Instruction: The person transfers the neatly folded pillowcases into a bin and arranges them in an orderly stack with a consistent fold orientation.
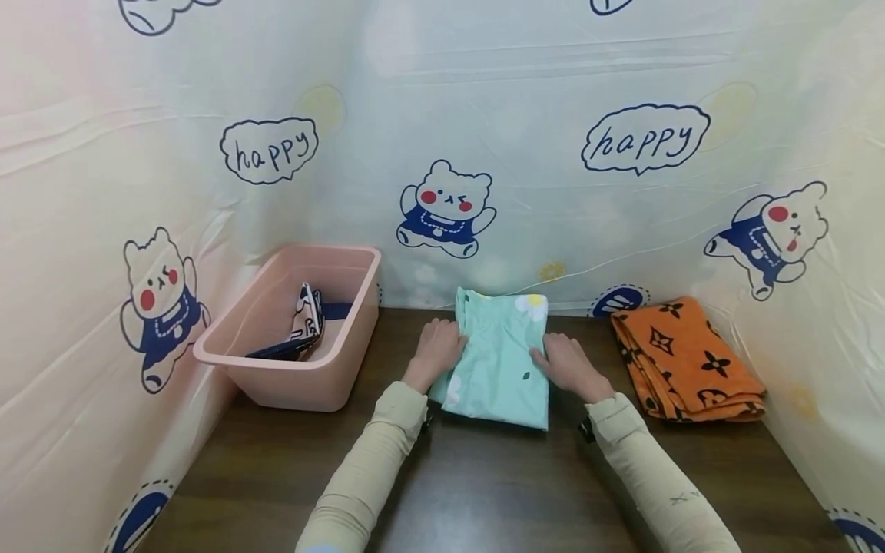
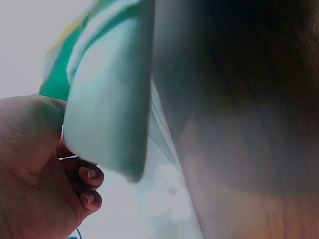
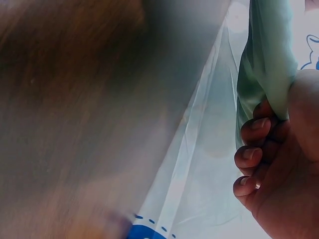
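Note:
A folded mint-green cloth (image 1: 494, 361) with white daisy prints is held up between both hands over the middle of the dark table. My left hand (image 1: 441, 346) pinches its left edge; in the left wrist view the thumb lies over the mint fabric (image 2: 109, 109) with the fingers curled behind. My right hand (image 1: 568, 361) grips the opposite edge, and the right wrist view shows curled fingers (image 3: 256, 129) against the fabric. Part of each hand's grip is hidden by the cloth.
A pink plastic bin (image 1: 286, 376) stands at the left, with a folded navy-and-white patterned cloth (image 1: 304, 326) inside. At the right lies a folded orange cloth (image 1: 691, 361) with black motifs. A printed curtain (image 1: 525, 207) surrounds the brown table (image 1: 477, 491) at the back and sides.

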A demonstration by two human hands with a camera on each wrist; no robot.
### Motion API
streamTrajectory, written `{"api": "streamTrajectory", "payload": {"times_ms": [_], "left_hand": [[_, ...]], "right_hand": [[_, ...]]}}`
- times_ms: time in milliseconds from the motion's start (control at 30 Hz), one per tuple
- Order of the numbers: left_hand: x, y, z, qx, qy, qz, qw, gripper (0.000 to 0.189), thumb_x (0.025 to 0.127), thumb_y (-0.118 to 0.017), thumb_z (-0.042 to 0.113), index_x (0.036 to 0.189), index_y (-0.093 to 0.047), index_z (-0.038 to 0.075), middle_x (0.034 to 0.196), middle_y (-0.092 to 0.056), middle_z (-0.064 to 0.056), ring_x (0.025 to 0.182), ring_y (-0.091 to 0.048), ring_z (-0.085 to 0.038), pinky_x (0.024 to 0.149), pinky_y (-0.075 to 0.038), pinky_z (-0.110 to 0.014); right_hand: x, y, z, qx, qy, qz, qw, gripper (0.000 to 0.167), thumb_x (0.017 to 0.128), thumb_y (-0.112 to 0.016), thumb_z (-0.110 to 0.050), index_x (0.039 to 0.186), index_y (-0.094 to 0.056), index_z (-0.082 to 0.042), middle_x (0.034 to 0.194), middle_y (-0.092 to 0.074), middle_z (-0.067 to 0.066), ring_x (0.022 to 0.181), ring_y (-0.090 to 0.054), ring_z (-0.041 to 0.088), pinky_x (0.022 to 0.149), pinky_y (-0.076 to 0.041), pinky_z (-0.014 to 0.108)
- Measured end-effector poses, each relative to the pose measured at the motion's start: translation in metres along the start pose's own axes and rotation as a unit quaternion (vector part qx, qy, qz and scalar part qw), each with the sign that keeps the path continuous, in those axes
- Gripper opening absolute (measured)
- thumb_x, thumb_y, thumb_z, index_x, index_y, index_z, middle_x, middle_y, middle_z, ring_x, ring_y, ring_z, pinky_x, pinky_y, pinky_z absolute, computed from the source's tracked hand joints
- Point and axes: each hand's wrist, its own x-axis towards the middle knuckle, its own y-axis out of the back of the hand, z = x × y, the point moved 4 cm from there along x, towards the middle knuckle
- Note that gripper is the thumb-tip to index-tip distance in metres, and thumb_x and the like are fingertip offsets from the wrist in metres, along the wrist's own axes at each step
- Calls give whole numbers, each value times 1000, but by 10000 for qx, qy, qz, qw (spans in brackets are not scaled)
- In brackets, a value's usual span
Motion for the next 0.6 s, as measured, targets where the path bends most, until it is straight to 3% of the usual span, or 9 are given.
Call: {"api": "streamTrajectory", "payload": {"times_ms": [600], "left_hand": [[-1,6,-1,-18,-29,37,10000,34,105,-57,26,79,-63,5,71,-55,-9,66,-49,-25,71,-44,-39]], "right_hand": [[-2,2,-5,0,-37,-20,10000,28,106,-52,-29,91,-57,-7,76,-51,6,70,-48,22,67,-37,36]]}}
